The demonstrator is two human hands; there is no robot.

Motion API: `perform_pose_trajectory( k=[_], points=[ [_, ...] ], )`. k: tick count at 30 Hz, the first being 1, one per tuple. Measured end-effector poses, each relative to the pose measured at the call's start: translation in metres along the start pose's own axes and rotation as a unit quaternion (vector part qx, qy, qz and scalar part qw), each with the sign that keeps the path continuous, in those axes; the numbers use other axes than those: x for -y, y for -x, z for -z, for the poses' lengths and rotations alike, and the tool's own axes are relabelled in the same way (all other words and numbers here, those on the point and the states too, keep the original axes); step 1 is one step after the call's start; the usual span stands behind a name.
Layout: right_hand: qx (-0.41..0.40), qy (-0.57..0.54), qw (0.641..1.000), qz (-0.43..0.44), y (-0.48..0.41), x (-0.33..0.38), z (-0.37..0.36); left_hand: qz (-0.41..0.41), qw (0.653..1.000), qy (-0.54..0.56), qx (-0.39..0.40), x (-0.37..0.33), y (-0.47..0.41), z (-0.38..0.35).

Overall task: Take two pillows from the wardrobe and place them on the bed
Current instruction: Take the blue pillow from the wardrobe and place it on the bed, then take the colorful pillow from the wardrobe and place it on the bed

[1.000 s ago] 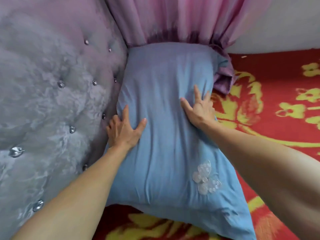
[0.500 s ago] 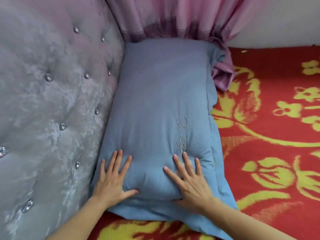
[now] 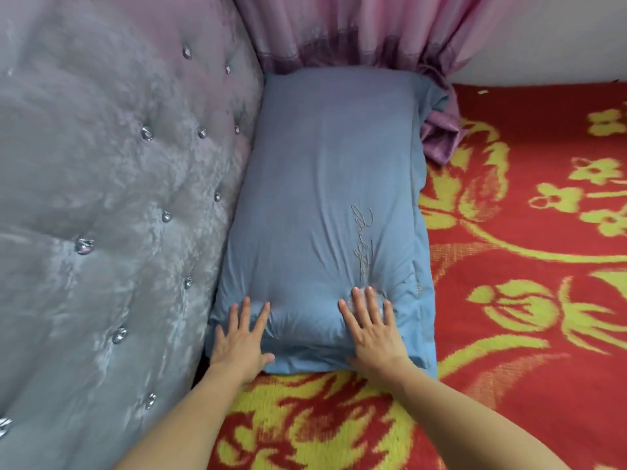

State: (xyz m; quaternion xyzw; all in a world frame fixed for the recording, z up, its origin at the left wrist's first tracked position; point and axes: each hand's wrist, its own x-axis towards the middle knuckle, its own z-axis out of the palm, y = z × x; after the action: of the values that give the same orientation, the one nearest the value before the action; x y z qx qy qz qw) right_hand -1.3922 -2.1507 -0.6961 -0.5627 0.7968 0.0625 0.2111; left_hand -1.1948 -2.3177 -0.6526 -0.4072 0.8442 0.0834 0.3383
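Pillows (image 3: 322,212) lie stacked against the headboard (image 3: 118,198); left hand (image 3: 239,340) and right hand (image 3: 373,330) press flat, fingers spread, gripping nothing. Uneven pushing could slide the top one off.

You have one view only, from the camera on your head, looking forward and steeply down over the blue pillow (image 3: 319,212) from close above its near end. The padded headboard (image 3: 101,215) fills the frame to the pillow's left, the red blanket (image 3: 529,266) lies to its right, and the pink curtain (image 3: 356,28) hangs beyond its far end.
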Motion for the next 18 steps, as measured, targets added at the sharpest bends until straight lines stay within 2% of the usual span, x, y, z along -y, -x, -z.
perform_pose_trajectory(
  k=[2,4,7,10,18],
  points=[
    [0.047,0.012,0.999,-0.005,0.021,0.003,0.006,0.002,0.997,-0.013,0.079,0.011,0.033,0.000],
    [0.095,0.015,0.995,-0.011,0.040,0.006,0.017,0.005,0.993,-0.022,0.113,0.017,0.068,0.002],
    [0.137,-0.014,0.990,-0.027,0.075,0.020,0.041,0.012,0.998,0.011,0.063,0.026,0.126,0.000],
    [0.127,-0.055,0.990,-0.035,0.120,0.045,0.057,0.035,0.996,0.071,0.038,0.030,0.188,-0.009],
    [0.119,-0.010,0.993,-0.015,0.238,0.143,0.072,0.048,0.990,0.130,-0.034,0.055,0.338,-0.058]
  ],
)
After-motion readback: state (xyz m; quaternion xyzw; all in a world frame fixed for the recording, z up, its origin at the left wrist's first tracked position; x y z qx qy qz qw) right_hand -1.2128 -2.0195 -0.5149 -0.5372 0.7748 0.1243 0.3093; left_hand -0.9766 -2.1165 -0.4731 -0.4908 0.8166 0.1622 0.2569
